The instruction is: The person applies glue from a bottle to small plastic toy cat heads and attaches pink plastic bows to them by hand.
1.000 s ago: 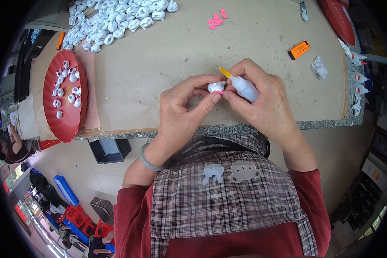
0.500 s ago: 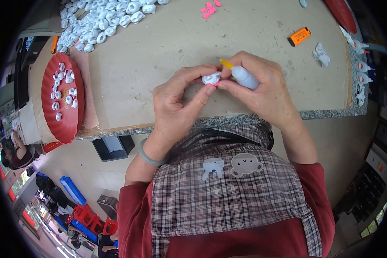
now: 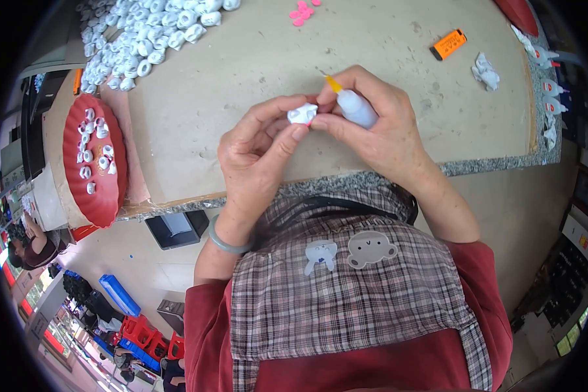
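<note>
Between the thumb and fingers of my left hand [image 3: 258, 140] is a small white figurine piece [image 3: 301, 114] with a bit of pink at its lower edge. My right hand [image 3: 382, 121] grips a white squeeze glue bottle [image 3: 357, 110], its yellow tip [image 3: 334, 83] pointing up and away to the left. The right thumb and fingertip also reach the right side of the white piece. What the right fingertips pinch there, beyond the pink edge, is too small to make out. Both hands are above the table [image 3: 202, 150], near its front edge.
Many white pieces [image 3: 151, 39] are heaped at the far left. A red scalloped tray [image 3: 78, 189] with several white-and-pink pieces stands at left. Pink pieces [image 3: 300, 13] lie at the back. An orange box [image 3: 448, 44], crumpled tissue [image 3: 485, 70] and glue bottles [image 3: 553, 96] are at right.
Both hands have shifted slightly left in the picture, and the view has moved a little. The white piece has turned, so less of its pink edge shows. The glue bottle stays in the right hand.
</note>
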The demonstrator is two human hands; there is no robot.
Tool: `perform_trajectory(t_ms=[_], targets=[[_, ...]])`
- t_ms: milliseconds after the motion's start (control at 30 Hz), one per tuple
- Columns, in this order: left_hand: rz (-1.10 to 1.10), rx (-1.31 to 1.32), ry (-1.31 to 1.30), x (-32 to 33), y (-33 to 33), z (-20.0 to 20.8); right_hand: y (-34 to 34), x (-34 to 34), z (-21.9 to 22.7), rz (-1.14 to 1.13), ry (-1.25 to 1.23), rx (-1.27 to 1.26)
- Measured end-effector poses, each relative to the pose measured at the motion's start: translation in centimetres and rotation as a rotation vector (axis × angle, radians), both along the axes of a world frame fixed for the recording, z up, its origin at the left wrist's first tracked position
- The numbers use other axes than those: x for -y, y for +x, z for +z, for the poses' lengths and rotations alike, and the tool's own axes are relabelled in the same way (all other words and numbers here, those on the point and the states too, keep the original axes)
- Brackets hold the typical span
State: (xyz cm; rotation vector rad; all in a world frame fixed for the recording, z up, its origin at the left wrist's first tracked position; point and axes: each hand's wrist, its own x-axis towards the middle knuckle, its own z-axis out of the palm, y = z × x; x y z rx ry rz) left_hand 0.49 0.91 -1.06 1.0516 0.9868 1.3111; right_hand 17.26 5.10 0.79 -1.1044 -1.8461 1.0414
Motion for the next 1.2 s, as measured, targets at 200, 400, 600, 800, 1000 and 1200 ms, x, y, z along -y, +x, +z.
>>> perform_trajectory(t_ms=[200, 400, 600, 800, 1000, 1200], targets=[[-0.009, 0.077, -0.003, -0.2, -0.2, 0.0, 0.0, 0.6, -0.3, -0.038, -0.178, -0.244], [0.025, 0.08, -0.024, -0.1, -0.2, 0.0, -0.8, 0.6, -0.7, -0.076, -0.01, -0.189], [0.03, -0.01, -0.002, -0.1, -0.1, 0.2, -1.1, 0.3, -1.3, -0.086, 0.165, -0.089], [0.017, -0.052, 0.012, -0.1, -0.3, 0.2, -1.3, 0.3, -1.6, -0.11, 0.223, -0.06], [0.041, -0.078, 0.004, 0.0, -0.2, 0.2, -1.5, 0.4, -1.7, -0.147, 0.246, -0.019], [0.043, -0.047, -0.016, 0.1, -0.4, 0.1, -1.6, 0.5, -1.7, -0.163, 0.223, -0.011]])
